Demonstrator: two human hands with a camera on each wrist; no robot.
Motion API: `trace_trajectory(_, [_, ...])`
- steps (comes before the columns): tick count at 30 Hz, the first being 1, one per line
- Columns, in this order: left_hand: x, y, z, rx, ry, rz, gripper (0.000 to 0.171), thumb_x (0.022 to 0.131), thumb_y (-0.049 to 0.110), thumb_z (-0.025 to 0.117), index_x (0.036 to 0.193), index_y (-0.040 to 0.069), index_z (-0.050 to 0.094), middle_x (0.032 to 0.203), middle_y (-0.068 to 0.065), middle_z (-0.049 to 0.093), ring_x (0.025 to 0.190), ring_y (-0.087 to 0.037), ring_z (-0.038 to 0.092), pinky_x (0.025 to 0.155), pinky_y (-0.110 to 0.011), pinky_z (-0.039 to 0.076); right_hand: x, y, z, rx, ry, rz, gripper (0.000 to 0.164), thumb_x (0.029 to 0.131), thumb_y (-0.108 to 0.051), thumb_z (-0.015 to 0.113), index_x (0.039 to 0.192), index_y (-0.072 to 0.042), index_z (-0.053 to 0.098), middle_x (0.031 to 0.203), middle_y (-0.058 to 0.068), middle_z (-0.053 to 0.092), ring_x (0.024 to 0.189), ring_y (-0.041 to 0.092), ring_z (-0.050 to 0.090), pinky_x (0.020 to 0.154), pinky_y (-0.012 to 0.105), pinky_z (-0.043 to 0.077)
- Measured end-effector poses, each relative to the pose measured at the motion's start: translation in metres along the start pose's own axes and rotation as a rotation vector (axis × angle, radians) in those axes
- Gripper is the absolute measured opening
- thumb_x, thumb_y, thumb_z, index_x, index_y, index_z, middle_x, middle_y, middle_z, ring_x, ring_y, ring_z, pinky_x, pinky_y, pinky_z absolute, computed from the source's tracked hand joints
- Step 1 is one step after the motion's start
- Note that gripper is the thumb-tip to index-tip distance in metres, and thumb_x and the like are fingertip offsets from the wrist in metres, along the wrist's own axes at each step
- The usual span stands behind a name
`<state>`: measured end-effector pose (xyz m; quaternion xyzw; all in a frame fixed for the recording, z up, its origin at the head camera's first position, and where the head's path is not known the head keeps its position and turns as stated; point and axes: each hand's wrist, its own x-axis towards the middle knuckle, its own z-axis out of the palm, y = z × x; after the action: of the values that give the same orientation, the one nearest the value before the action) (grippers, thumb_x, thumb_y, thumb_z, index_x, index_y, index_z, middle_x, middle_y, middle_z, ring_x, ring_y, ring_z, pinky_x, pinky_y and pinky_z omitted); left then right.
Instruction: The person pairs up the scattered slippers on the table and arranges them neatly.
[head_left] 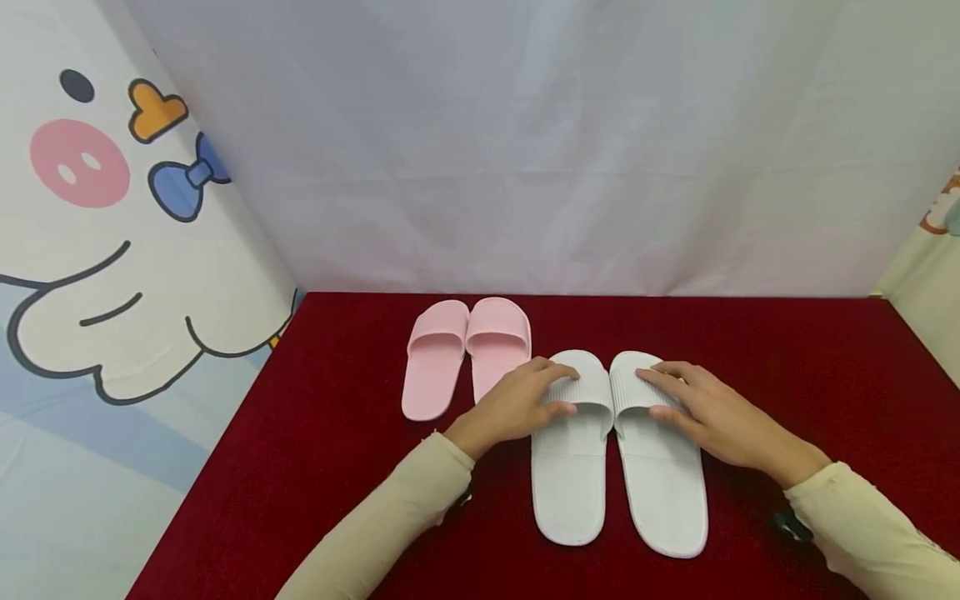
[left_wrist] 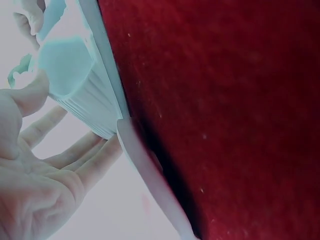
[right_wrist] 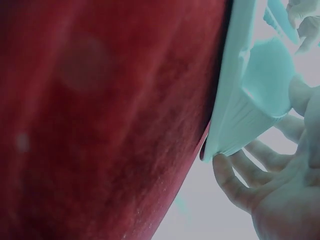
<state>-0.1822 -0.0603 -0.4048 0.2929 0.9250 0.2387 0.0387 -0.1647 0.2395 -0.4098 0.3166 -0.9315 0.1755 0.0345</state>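
Observation:
Two white slippers lie side by side on the red cloth in the head view, ribbed straps at the far end: a left one and a right one. My left hand rests against the outer side of the left strap, its fingers fairly straight and spread. On the other slipper, my right hand touches the right strap from its outer side, fingers lightly bent and spread. Both thumbs are near the strap openings. Neither hand closes round a strap. The wrist views show both contacts from low down.
A pair of pink slippers, the left one and the right one, lies behind and left of the white pair. My left hand partly covers the right pink slipper. Pale curtain hangs behind the red cloth; a cartoon-printed sheet hangs at left.

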Motion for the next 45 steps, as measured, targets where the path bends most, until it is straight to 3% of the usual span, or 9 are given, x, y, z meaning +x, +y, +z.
trace_trajectory(19, [0.027, -0.012, -0.008, -0.085, 0.013, -0.023, 0.043, 0.088, 0.031, 0.076, 0.127, 0.019, 0.065, 0.127, -0.010, 0.064, 0.118, -0.022, 0.060, 0.101, -0.038, 0.048, 0.017, 0.014, -0.010, 0.023, -0.013, 0.007, 0.052, 0.098, -0.030, 0.064, 0.145, -0.012, 0.051, 0.136, 0.016, 0.053, 0.123, 0.034, 0.052, 0.096, 0.053, 0.046])
trace_trajectory(29, [0.040, -0.014, -0.011, -0.097, 0.007, -0.027, 0.042, 0.087, 0.029, 0.077, 0.126, 0.017, 0.067, 0.131, -0.010, 0.063, 0.125, -0.023, 0.057, 0.106, -0.040, 0.046, 0.024, 0.023, -0.007, 0.055, -0.038, 0.064, 0.053, 0.099, -0.033, 0.061, 0.146, -0.011, 0.049, 0.141, 0.019, 0.050, 0.129, 0.037, 0.048, 0.101, 0.056, 0.044])
trace_trajectory(45, [0.068, -0.027, -0.014, -0.086, -0.019, -0.030, 0.044, 0.087, 0.030, 0.077, 0.128, 0.017, 0.065, 0.129, -0.012, 0.064, 0.123, -0.025, 0.057, 0.106, -0.041, 0.045, 0.044, 0.040, -0.013, 0.061, -0.049, 0.074, 0.052, 0.098, -0.032, 0.063, 0.144, -0.010, 0.051, 0.140, 0.021, 0.050, 0.129, 0.039, 0.048, 0.101, 0.057, 0.043])
